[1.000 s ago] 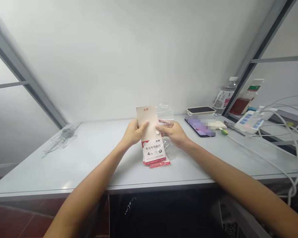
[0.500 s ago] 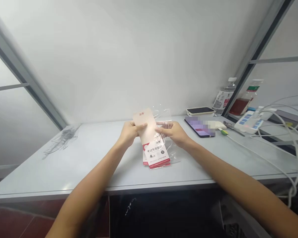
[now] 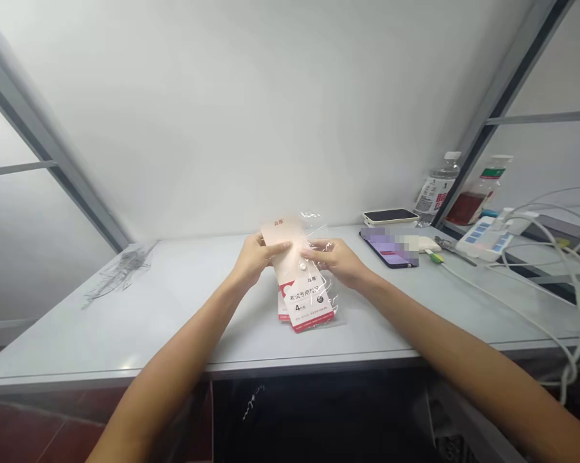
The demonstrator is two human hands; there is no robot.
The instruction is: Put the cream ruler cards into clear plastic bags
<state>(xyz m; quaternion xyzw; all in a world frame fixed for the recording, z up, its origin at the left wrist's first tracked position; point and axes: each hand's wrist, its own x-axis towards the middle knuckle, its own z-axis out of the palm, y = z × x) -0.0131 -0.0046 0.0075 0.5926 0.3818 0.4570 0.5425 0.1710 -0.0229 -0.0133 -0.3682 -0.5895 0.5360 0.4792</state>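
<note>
Between both hands, above the desk, is a pale pink card packet (image 3: 286, 260) with red-edged, printed lower ends and a small round white button. Another similar card shows partly behind its lower left edge. A clear plastic bag (image 3: 332, 302) shines along the packet's right side; how far it covers the cards is hard to tell. My left hand (image 3: 255, 258) is closed on the packet's left edge, thumb across the front. From the right, my right hand (image 3: 339, 260) pinches the packet and its plastic, with the thumb in front. The fingers behind are partly hidden.
On the right of the white desk (image 3: 184, 321) lie a phone with a lit screen (image 3: 389, 247) and a dark-screened phone (image 3: 390, 216). A clear bottle (image 3: 435, 190), a bottle of red-brown liquid (image 3: 476, 196), a power strip (image 3: 487, 236) and loose white cables (image 3: 516, 312) are beyond.
The packet's top has dropped slightly and its printed lower end has shifted a little right. The plastic at the right looks more crumpled and drawn in. Both hands keep their grip.
</note>
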